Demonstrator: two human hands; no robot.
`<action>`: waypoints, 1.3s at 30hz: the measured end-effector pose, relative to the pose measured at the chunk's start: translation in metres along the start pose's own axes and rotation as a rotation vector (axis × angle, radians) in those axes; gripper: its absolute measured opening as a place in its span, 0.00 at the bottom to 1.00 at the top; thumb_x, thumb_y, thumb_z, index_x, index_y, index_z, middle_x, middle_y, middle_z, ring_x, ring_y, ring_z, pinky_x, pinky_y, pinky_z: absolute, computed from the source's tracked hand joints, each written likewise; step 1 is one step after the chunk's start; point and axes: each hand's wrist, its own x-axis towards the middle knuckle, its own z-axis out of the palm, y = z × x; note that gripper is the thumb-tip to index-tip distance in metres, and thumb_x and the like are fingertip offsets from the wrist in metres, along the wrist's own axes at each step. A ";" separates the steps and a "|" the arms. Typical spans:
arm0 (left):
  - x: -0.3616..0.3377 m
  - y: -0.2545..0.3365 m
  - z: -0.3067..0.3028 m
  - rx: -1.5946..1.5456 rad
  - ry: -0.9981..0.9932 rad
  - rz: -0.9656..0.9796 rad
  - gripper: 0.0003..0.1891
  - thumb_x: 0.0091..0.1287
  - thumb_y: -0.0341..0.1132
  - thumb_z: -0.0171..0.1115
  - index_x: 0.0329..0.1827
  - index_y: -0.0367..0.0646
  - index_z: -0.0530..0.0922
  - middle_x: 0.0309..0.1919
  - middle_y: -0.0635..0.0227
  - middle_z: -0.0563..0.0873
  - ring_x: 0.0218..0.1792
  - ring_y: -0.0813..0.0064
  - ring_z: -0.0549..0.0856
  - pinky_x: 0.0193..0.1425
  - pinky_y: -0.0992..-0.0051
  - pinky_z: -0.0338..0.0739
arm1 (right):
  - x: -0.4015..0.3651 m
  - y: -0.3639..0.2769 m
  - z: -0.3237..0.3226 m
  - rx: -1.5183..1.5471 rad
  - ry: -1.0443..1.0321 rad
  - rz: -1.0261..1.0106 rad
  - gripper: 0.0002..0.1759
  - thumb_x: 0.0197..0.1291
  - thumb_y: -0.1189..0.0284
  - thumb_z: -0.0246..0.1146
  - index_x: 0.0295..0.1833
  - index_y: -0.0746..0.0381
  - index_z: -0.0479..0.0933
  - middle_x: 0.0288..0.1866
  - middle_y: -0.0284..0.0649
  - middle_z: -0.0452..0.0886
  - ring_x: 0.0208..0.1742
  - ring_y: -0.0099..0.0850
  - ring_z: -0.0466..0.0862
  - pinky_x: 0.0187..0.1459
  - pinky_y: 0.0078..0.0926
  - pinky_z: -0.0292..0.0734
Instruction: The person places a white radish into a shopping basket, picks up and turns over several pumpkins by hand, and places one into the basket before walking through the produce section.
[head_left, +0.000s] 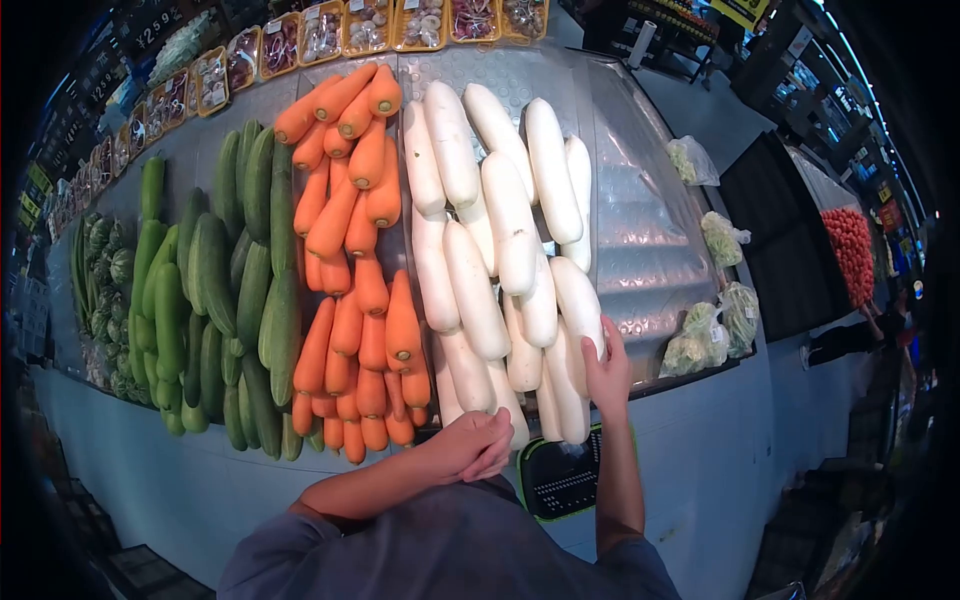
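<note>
Long white radishes (508,225) lie stacked in front of me on the display. My right hand (608,375) is at the right edge of this pile, its thumb and fingers around the lower part of one white radish (577,295). That radish still rests among the others. My left hand (478,445) is held near my body, by the front ends of the lowest radishes. Its fingers are curled together, and nothing shows in them.
Left of the radishes are carrots (345,215), then cucumbers (255,200) and light green gourds (168,305). Packed trays (367,25) line the back. Bagged greens (695,340) sit along the right edge. A dark basket with a green rim (562,475) is below the display's front edge.
</note>
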 end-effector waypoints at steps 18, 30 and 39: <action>-0.043 0.020 -0.088 -0.551 0.122 0.285 0.14 0.81 0.41 0.41 0.44 0.46 0.75 0.18 0.78 0.64 0.15 0.85 0.61 0.19 0.83 0.59 | 0.029 0.012 -0.001 0.378 -0.255 0.200 0.32 0.72 0.63 0.57 0.75 0.67 0.60 0.71 0.51 0.69 0.72 0.40 0.68 0.71 0.34 0.61; -0.067 0.026 -0.136 -0.566 0.032 0.299 0.14 0.80 0.42 0.46 0.41 0.45 0.77 0.19 0.77 0.66 0.15 0.86 0.63 0.16 0.85 0.58 | -0.001 -0.227 0.012 -0.173 0.350 -0.819 0.20 0.57 0.89 0.58 0.55 0.68 0.80 0.25 0.40 0.83 0.33 0.35 0.84 0.41 0.25 0.77; -0.065 0.052 -0.122 -0.313 0.240 0.249 0.09 0.79 0.36 0.49 0.53 0.46 0.75 0.34 0.71 0.80 0.20 0.84 0.70 0.21 0.84 0.63 | 0.078 -0.153 0.076 -0.336 0.037 -0.420 0.34 0.63 0.70 0.63 0.73 0.67 0.62 0.63 0.56 0.74 0.59 0.45 0.79 0.59 0.39 0.75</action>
